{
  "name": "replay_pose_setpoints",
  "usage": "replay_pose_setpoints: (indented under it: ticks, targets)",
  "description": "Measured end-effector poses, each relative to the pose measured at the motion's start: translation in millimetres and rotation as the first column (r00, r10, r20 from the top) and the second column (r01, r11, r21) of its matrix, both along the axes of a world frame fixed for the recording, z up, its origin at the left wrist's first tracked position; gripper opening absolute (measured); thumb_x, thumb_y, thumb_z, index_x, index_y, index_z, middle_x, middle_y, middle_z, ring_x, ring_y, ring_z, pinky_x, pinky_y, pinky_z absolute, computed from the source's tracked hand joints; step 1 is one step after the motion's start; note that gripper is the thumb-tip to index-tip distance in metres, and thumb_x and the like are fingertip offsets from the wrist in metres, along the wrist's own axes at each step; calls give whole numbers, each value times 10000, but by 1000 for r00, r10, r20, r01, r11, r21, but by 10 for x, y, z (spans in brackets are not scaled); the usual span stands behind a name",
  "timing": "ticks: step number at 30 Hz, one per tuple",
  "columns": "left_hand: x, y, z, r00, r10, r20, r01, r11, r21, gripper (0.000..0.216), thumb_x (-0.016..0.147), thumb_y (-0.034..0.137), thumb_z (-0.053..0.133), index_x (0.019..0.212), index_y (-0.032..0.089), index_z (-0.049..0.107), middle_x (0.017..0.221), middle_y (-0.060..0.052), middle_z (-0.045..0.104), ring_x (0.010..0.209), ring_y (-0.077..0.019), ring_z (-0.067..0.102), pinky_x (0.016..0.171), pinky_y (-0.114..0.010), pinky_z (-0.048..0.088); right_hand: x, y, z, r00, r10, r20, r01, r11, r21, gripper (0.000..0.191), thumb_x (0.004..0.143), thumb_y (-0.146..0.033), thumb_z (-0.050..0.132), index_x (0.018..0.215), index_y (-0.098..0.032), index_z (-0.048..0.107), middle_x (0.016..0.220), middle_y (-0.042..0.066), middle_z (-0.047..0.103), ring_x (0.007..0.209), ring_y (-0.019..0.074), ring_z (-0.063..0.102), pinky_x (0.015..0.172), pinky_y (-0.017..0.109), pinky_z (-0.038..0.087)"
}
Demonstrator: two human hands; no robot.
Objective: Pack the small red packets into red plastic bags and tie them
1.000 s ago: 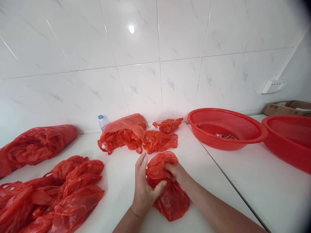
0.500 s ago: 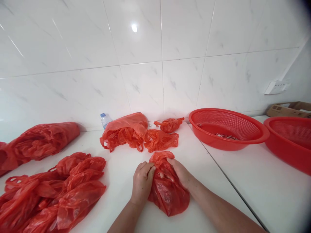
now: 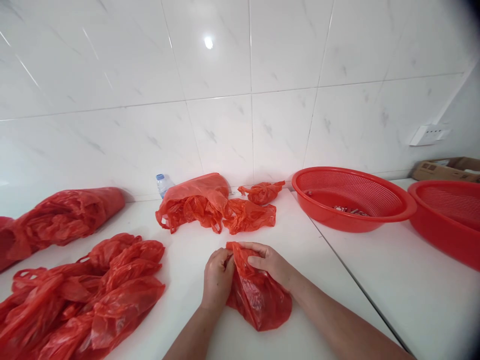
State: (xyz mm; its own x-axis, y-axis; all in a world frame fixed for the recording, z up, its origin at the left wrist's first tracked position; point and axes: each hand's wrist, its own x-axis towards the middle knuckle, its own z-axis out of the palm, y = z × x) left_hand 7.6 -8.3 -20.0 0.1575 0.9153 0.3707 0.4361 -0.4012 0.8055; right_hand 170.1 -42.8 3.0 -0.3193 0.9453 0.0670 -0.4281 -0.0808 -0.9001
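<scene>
A crumpled red plastic bag [image 3: 258, 297] lies on the white table [image 3: 330, 280] right in front of me. My left hand [image 3: 217, 280] is closed on the bag's left top edge. My right hand [image 3: 268, 262] pinches the top of the same bag from the right, fingers curled over the plastic. Both hands are close together, almost touching at the bag's upper end. Whatever the bag holds is hidden by the red film.
A heap of red bags [image 3: 82, 300] lies at the left, a long red bundle [image 3: 63, 215] behind it. More red bags [image 3: 210, 205] and a small water bottle [image 3: 162, 184] sit by the tiled wall. Two red baskets [image 3: 352, 200] [image 3: 446, 220] stand at the right, a cardboard box [image 3: 446, 170] beyond.
My left hand went from open with fingers stretched up to closed on the bag. Both hands shifted to the bag's top edge, and the bag has flattened.
</scene>
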Motion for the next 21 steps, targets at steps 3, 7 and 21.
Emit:
replay_pose_setpoints:
  ticks: [3, 7, 21]
  targets:
    - [5, 19, -6, 997, 12, 80, -15, 999, 45, 117, 790, 223, 529, 710, 205, 613, 927, -42, 592, 892, -199, 561, 801, -319, 434, 19, 9, -10, 999, -23, 47, 23, 1000, -7, 464, 707, -265, 708, 1158, -230, 604, 1003, 38, 677, 860, 169, 620, 832, 335, 444]
    - [19, 13, 5, 955, -109, 277, 162, 971, -178, 193, 842, 338, 510, 745, 183, 572, 916, -46, 619, 812, -182, 576, 729, -296, 453, 65, 8, -3, 988, -61, 140, 60, 998, 13, 545, 687, -199, 682, 1210, -250, 534, 892, -4, 654, 737, 140, 602, 732, 297, 461]
    - [87, -176, 64, 971, -221, 95, 232, 964, -131, 157, 812, 272, 544, 679, 200, 503, 648, 35, 514, 614, -121, 450, 603, -229, 379, 52, 71, -203, 601, -561, 570, 468, 824, 318, 100, 702, -187, 537, 774, -231, 591, 706, -16, 604, 672, 162, 534, 646, 294, 407]
